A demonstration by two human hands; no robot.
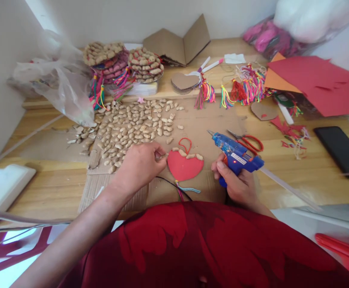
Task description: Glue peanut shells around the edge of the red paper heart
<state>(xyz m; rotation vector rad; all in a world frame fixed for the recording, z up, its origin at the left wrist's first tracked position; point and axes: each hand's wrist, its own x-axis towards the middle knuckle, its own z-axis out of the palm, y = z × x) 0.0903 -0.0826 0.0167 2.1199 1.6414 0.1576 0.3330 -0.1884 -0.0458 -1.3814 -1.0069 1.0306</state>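
Observation:
A red heart [185,167] lies on the cardboard sheet [210,120], with peanuts along its top edge, a red loop above and a tassel below. My left hand [146,162] is at the heart's left edge, fingers pinched together around what looks like a peanut, mostly hidden by the fingers. To the right of the heart, my right hand [236,180] grips a blue glue gun [233,152], whose nozzle points up and left. Many loose peanuts [132,124] are spread behind and left of my left hand.
Red-handled scissors [248,143] lie just behind the glue gun. A black phone [341,152] rests at the right. Along the back are stacked peanut pieces [146,66], cardboard hearts [185,82], colourful tassels [252,84] and red sheets [321,82]. A plastic bag [69,88] stands at left.

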